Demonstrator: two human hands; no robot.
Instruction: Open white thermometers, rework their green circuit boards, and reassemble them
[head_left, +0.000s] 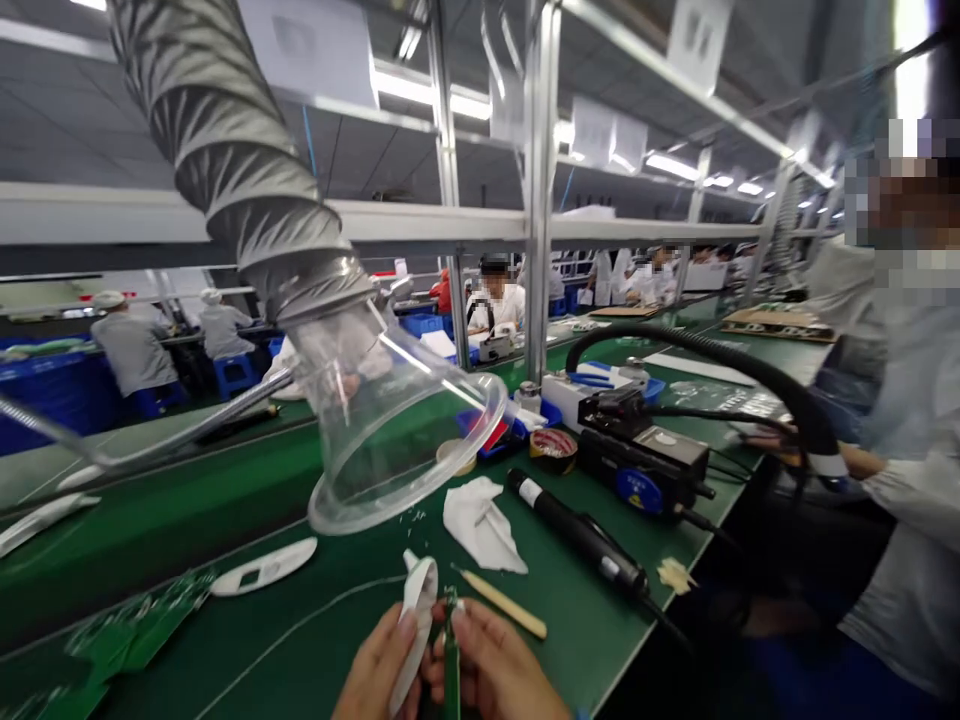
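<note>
Together, the left hand (pixel 377 668) and right hand (pixel 495 668) sit close at the bottom of the view, their fingers curled and pinching rather than spread. The left pinches a white plastic shell (pixel 417 622), a curved oval piece standing on edge, while the right pinches a narrow green board (pixel 451 655) held upright just beside it. The fingers hide part of the grip, so whether the two parts touch cannot be told. Just ahead of the right hand lies a wooden stick (pixel 501 604), with a crumpled white cloth (pixel 480 525) and a black soldering iron (pixel 577 535) farther on. Ahead of the left hand, a flat white cover (pixel 262 567) rests on the green mat (pixel 300 650), with more green boards (pixel 127 632) farther left. Well beyond the hands, a clear extractor hood (pixel 397 420) hangs over the bench, and a soldering station (pixel 637 450) stands past the iron. A co-worker's arm (pixel 900 490) reaches in at the right.
</note>
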